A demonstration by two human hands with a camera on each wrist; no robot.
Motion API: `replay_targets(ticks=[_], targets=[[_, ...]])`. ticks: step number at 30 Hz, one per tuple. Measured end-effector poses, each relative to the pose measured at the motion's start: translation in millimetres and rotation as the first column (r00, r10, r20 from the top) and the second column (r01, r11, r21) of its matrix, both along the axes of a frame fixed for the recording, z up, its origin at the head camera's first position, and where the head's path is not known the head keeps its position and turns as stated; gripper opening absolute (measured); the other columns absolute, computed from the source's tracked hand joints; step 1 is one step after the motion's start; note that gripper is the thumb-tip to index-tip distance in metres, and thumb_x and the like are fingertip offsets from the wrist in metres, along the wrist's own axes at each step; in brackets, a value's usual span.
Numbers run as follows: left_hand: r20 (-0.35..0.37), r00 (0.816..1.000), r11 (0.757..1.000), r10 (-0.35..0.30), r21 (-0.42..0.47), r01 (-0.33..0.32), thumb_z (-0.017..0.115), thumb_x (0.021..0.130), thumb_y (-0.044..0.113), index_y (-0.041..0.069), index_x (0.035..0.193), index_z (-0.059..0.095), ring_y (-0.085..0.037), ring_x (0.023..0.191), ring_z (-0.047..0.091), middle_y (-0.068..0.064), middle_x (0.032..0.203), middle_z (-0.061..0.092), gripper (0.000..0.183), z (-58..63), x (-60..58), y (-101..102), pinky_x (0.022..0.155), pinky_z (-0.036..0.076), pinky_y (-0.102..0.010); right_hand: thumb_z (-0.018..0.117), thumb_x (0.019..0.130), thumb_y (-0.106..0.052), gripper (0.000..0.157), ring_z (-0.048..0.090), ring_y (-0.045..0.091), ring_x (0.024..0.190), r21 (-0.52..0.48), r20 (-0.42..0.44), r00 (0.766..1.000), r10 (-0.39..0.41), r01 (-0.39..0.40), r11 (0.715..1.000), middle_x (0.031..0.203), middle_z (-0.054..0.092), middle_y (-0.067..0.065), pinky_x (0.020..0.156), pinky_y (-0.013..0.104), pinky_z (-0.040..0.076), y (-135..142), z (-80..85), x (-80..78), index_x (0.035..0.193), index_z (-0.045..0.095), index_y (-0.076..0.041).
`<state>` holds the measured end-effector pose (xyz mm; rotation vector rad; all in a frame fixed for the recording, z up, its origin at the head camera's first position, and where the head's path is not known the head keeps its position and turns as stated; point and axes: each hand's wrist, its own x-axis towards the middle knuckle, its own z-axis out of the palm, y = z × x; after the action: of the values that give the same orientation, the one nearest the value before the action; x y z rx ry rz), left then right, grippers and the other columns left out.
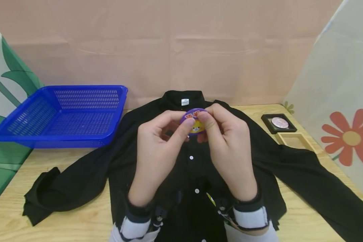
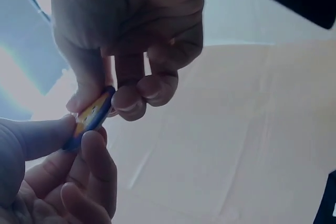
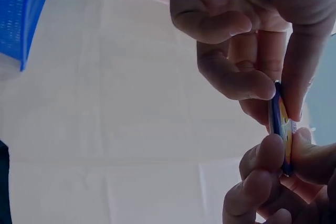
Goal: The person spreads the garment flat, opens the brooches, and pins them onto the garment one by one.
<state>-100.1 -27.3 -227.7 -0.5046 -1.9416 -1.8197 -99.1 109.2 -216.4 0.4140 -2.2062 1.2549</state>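
The left hand (image 1: 158, 146) and the right hand (image 1: 230, 144) each pinch the round purple badge (image 1: 197, 128) between thumb and fingers, one hand at either side, its yellow figure and red lettering facing the wearer. The badge is above the upper front of a black shirt (image 1: 181, 181), which lies with sleeves spread on a wooden table (image 1: 75, 222). Beyond the right-hand sleeve sits a shallow wooden tray (image 1: 294, 141), just beside a black square case (image 1: 268, 121) bearing a pinkish disc (image 1: 280, 122). A blue basket (image 1: 75, 137) stands at the left; behind everything hangs a pink backdrop (image 1: 199, 64).
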Motion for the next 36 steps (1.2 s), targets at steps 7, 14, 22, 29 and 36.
replay_targets(ticks=[7, 14, 22, 29, 36], targets=[[-0.015, 0.996, 0.995, 0.09, -0.038, -0.091, 0.071, 0.091, 0.013, 0.001, 0.095, 0.075, -0.013, 0.064, 0.063, -0.009, 0.083, 0.073, 0.013, -6.9, -8.1, 2.6, 0.049, 0.049, -0.027, 0.063, 0.097, -0.016, 0.022, 0.057, 0.008, 0.054, -0.042, 0.066, 0.998, -0.019, 0.022, 0.999, 0.068, 0.064, 0.011, 0.056, 0.019, 0.049, -5.2, -8.6, -14.5, 0.084, 0.068, 0.0], [-0.076, 0.997, 0.998, 0.028, 0.056, -0.024, 0.071, 0.09, 0.007, -0.003, 0.092, 0.075, -0.016, 0.06, 0.056, -0.013, 0.079, 0.071, 0.01, -13.3, -18.2, -4.6, 0.042, 0.036, -0.026, 0.064, 0.096, -0.017, 0.022, 0.057, 0.01, 0.055, -0.107, 0.013, 1.0, -0.004, 0.005, 0.994, 0.067, 0.062, 0.011, 0.056, 0.02, 0.05, -14.1, -13.9, -17.8, 0.083, 0.068, 0.0], [0.063, 0.998, 0.999, -0.013, -0.038, 0.015, 0.069, 0.093, 0.012, -0.003, 0.092, 0.073, -0.017, 0.061, 0.061, -0.015, 0.081, 0.071, 0.015, -15.6, -22.2, 2.6, 0.055, 0.053, -0.026, 0.057, 0.101, -0.025, 0.035, 0.043, 0.017, 0.053, 0.075, -0.08, 0.977, -0.199, 0.205, 0.976, 0.058, 0.05, 0.01, 0.049, 0.025, 0.029, -11.8, -19.3, -23.4, 0.076, 0.062, 0.0], [0.116, 0.993, 0.993, 0.026, -0.114, -0.013, 0.069, 0.094, 0.014, -0.002, 0.094, 0.073, -0.017, 0.061, 0.065, -0.013, 0.081, 0.072, 0.016, -16.4, -27.2, -1.9, 0.059, 0.055, -0.025, 0.055, 0.101, -0.036, 0.04, 0.044, 0.021, 0.05, 0.251, 0.008, 0.962, -0.272, 0.262, 0.932, 0.057, 0.05, 0.01, 0.044, 0.03, 0.03, -4.1, -17.2, -24.1, 0.082, 0.065, -0.002], [0.151, 0.987, 0.996, 0.048, -0.076, -0.037, 0.071, 0.091, 0.01, -0.006, 0.094, 0.072, -0.02, 0.063, 0.071, -0.019, 0.086, 0.074, 0.016, -24.1, -37.1, -10.6, 0.065, 0.058, -0.022, 0.062, 0.098, -0.033, 0.033, 0.053, 0.021, 0.059, 0.24, 0.113, 0.978, -0.176, 0.145, 0.96, 0.063, 0.061, 0.009, 0.053, 0.032, 0.039, 4.1, -16.7, -28.1, 0.085, 0.068, -0.003]])
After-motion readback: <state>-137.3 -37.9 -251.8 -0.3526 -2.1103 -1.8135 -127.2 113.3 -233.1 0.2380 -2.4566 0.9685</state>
